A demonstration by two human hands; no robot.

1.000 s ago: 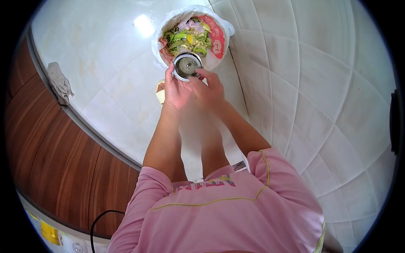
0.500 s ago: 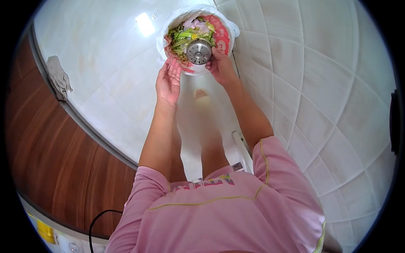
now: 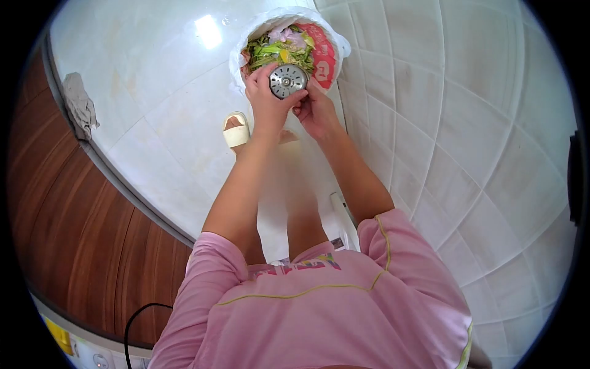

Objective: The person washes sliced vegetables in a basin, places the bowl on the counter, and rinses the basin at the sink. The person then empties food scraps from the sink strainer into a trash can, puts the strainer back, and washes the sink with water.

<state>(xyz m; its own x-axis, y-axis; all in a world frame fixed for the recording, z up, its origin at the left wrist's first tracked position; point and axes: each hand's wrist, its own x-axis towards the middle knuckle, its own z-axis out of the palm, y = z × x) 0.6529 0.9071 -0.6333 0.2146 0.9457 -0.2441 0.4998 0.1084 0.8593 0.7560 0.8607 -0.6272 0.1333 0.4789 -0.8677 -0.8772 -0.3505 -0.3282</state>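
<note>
A round metal sink strainer [image 3: 287, 81], its slotted face turned up toward me, is held over the near side of a lined trash bin [image 3: 238, 61]. My left hand [image 3: 268, 101] wraps its left side, fingers curled around the rim and thumb across the near edge. On the right, my right hand [image 3: 318, 112] grips the strainer's edge, its fingers partly hidden beneath. Inside the bin lie green vegetable scraps [image 3: 264, 52], a pale pinkish plastic piece [image 3: 287, 38] and a yellow bit [image 3: 284, 55]. A red printed bag [image 3: 323, 58] lines the bin's right inner side.
White wall tiles [image 3: 405, 111] rise close on the right. A grey cloth [image 3: 80, 104] hangs at the edge of the brown wooden cabinet [image 3: 80, 234] on the left. My foot in a cream slipper [image 3: 236, 132] stands on the pale tiled floor [image 3: 166, 98].
My left hand, open beside the bin before, has moved up and right and closed around the strainer. The strainer has shifted slightly left. A slippered foot has come into view.
</note>
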